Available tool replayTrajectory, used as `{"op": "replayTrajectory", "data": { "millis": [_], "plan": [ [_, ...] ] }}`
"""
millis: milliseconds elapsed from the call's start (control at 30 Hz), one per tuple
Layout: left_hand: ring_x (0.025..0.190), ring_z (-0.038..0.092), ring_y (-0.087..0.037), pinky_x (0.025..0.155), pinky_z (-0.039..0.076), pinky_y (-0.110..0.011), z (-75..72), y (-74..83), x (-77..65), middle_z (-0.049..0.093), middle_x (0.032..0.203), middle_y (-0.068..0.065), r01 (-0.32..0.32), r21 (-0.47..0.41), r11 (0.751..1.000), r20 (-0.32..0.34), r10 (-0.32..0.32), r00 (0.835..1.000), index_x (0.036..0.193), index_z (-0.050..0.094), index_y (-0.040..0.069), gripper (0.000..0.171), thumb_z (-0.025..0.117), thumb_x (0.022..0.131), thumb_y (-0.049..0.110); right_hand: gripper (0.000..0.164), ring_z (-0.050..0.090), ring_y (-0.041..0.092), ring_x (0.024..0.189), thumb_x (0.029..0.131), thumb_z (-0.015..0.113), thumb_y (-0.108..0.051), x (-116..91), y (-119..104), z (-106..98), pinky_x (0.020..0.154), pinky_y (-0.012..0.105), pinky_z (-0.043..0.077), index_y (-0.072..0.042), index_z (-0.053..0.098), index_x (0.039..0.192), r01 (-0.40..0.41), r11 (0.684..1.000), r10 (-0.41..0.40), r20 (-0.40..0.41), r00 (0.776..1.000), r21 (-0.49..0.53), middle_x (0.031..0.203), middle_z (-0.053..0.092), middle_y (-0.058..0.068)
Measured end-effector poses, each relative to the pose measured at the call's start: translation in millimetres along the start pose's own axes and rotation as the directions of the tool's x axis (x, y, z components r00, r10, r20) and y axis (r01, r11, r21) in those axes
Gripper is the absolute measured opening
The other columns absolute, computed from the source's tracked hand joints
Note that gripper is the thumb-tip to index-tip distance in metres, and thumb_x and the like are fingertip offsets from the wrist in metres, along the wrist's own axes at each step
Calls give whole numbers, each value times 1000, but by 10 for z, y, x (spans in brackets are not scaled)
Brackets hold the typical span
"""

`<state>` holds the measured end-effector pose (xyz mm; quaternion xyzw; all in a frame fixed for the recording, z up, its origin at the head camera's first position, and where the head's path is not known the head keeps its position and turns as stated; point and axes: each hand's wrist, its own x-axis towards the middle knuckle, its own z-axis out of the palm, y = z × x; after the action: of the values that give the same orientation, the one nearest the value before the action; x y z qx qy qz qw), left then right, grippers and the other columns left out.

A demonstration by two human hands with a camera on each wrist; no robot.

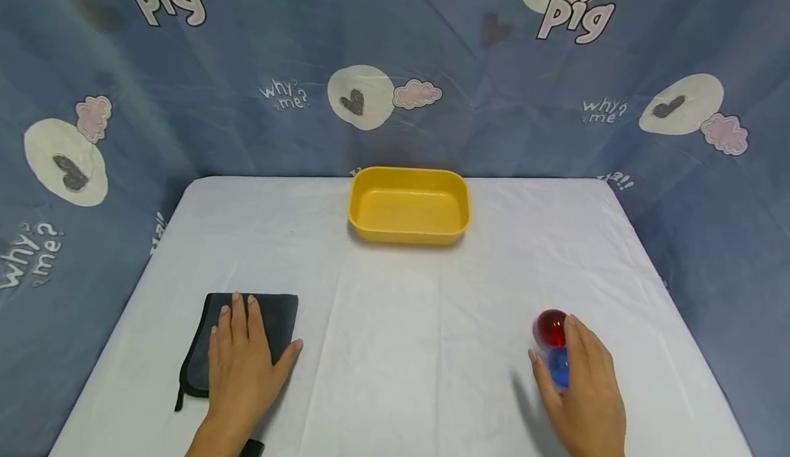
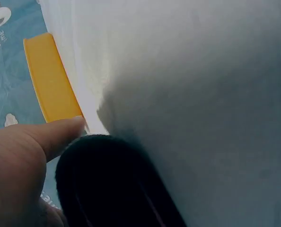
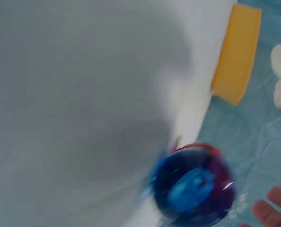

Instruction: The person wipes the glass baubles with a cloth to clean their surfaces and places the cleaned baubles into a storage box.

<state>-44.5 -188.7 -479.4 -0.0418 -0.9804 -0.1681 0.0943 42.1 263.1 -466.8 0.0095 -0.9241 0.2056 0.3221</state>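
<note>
My left hand [image 1: 242, 368] rests on a dark grey zippered pouch [image 1: 279, 316] at the left, fingers straight across its top and the thumb out past its right side. In the left wrist view the pouch [image 2: 112, 184] shows as a dark rounded shape beside the thumb. At the right, my right hand [image 1: 589, 395] is around a clear blue ball [image 1: 558, 366], thumb and fingers spread to either side. A clear red ball [image 1: 549, 328] lies just beyond the blue one. In the right wrist view the fingertips [image 3: 268, 213] appear apart from the blue ball [image 3: 192, 189].
A yellow rectangular tray [image 1: 407, 236] stands at the far middle edge of the white-covered table [image 1: 382, 347]. Behind and around the table hangs a blue patterned cloth [image 1: 247, 52].
</note>
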Motion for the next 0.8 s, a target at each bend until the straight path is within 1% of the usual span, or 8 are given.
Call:
{"op": "replayTrajectory", "data": {
  "millis": [167, 233, 333, 433, 500, 567, 633, 800],
  "plan": [
    [145, 21, -64, 114, 18, -75, -44, -71, -43, 20, 158, -46, 45, 29, 999, 27, -45, 999, 151, 26, -23, 109, 86, 86, 40, 100, 49, 54, 129, 99, 47, -74, -70, 78, 38, 125, 39, 23, 11, 44, 151, -112, 991, 114, 25, 993, -70, 145, 51, 35],
    [142, 23, -66, 111, 22, -77, -67, -99, -58, 23, 155, -49, 56, 47, 997, 53, -58, 997, 148, 29, -26, 105, 85, 87, 39, 101, 46, 54, 133, 96, 60, -69, -75, 63, 36, 124, 44, 23, 12, 41, 152, -178, 979, 186, 72, 980, -102, 148, 48, 36],
    [141, 24, -67, 109, 24, -78, -123, -131, -68, 24, 152, -51, 71, 73, 995, 118, -79, 990, 144, 31, -29, 99, 82, 91, 37, 105, 40, 53, 140, 91, 76, -58, -40, 16, 17, 120, 55, 28, 13, 34, 155, -314, 933, 349, 229, 908, -177, 154, 41, 36],
    [141, 23, -67, 110, 22, -78, -177, -127, -68, 24, 151, -52, 82, 85, 993, 146, -94, 985, 142, 34, -30, 89, 80, 93, 29, 106, 38, 53, 142, 87, 84, -48, -2, -37, 20, 114, 63, 32, 14, 31, 155, -392, 873, 482, 386, 787, -291, 155, 38, 36],
    [139, 27, -67, 109, 21, -79, -207, -106, -72, 29, 148, -52, 70, 102, 992, 129, -83, 988, 137, 40, -30, 80, 81, 90, 20, 103, 40, 55, 139, 88, 83, -47, -4, -48, 49, 110, 65, 35, 15, 35, 153, -399, 856, 511, 423, 748, -328, 153, 40, 37],
    [136, 32, -68, 107, 25, -80, -221, -85, -84, 35, 143, -53, 50, 109, 993, 90, -60, 994, 131, 47, -30, 70, 81, 85, 9, 96, 44, 56, 136, 88, 85, -41, -11, -56, 75, 108, 65, 38, 16, 39, 150, -396, 854, 514, 429, 743, -338, 151, 43, 37],
    [133, 37, -68, 105, 31, -79, -224, -70, -93, 39, 139, -54, 37, 112, 993, 67, -45, 997, 127, 52, -30, 61, 79, 80, -1, 89, 47, 57, 132, 88, 85, -33, -16, -65, 88, 105, 65, 41, 18, 42, 147, -390, 859, 504, 415, 757, -331, 148, 45, 38],
    [133, 36, -70, 97, 39, -77, -194, -72, -93, 36, 139, -56, 38, 108, 993, 82, -47, 996, 128, 47, -33, 52, 65, 84, -14, 79, 54, 59, 122, 89, 84, -19, -3, -75, 100, 98, 66, 46, 21, 43, 143, -374, 876, 473, 400, 785, -304, 139, 50, 41]
  ]
}}
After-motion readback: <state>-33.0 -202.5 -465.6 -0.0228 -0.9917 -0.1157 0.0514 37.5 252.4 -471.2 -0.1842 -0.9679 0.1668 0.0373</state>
